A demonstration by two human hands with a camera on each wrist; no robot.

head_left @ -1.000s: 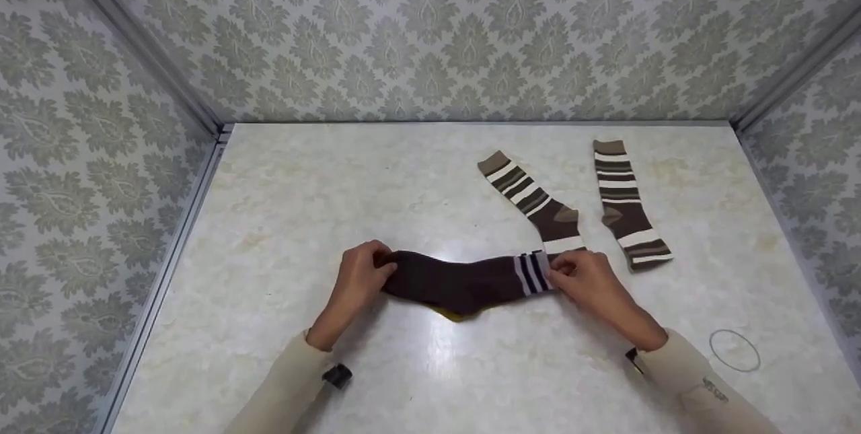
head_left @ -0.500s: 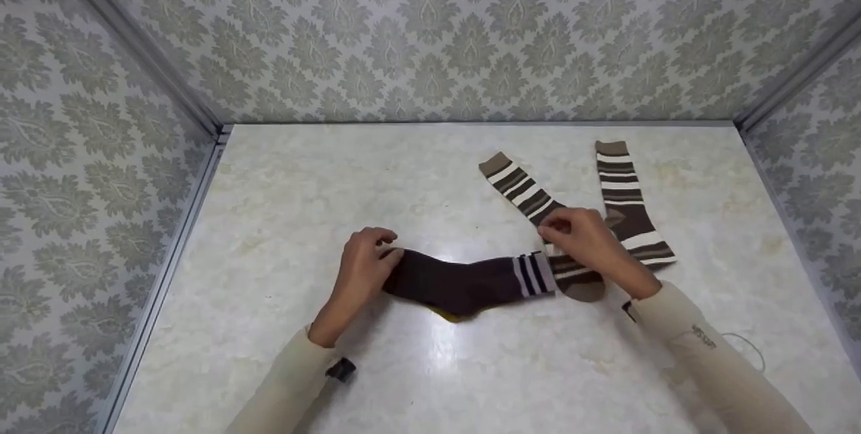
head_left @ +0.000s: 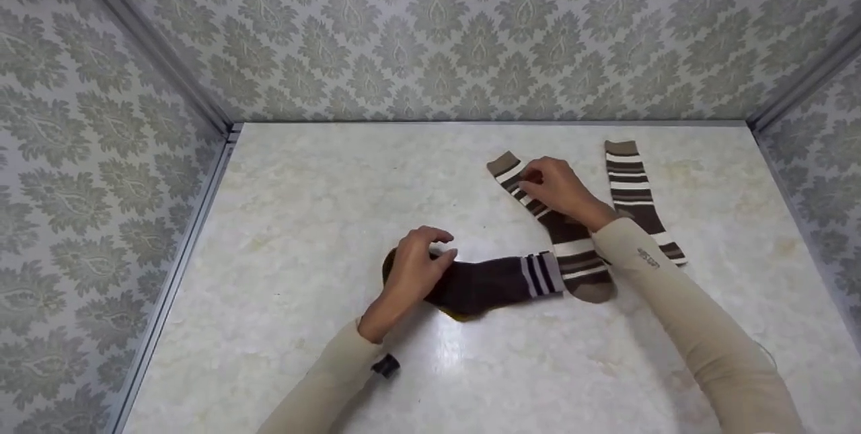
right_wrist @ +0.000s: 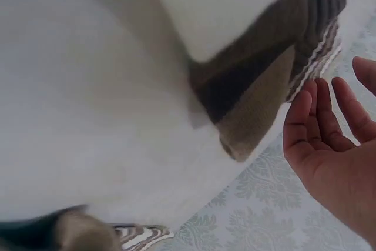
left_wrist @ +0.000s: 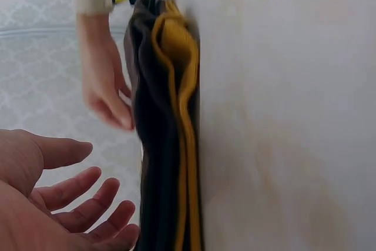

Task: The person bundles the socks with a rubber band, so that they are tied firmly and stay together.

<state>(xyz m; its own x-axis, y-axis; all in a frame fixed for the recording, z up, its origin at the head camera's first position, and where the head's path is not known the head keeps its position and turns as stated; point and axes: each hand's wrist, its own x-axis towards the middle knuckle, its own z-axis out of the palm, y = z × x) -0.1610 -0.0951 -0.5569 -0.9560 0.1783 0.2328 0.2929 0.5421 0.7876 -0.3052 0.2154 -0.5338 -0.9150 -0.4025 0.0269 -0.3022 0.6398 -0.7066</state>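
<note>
A stack of dark brown socks (head_left: 488, 282) with purple-and-navy striped cuffs lies across the table's middle. The left wrist view shows mustard-yellow layers (left_wrist: 188, 86) within the stack. Over its toe end my left hand (head_left: 417, 266) hovers, fingers loosely bent, thumb apart, holding nothing. My right hand (head_left: 558, 188) is over the leg of a brown-and-white striped sock (head_left: 572, 245), near its tan cuff. In the right wrist view its fingers curve loosely beside the striped knit (right_wrist: 252, 69), with nothing gripped. This sock's toe lies beside the dark cuffs.
A second striped sock (head_left: 629, 178) lies to the right, partly covered by the right forearm. A thin loop (head_left: 767, 355) shows at the right sleeve's edge, mostly hidden. Patterned walls (head_left: 437, 37) border the pale tabletop (head_left: 323, 185) at the back and sides.
My right hand has left the dark cuffs and moved up over the striped sock. My left hand has released the toe end and shifted right above the stack.
</note>
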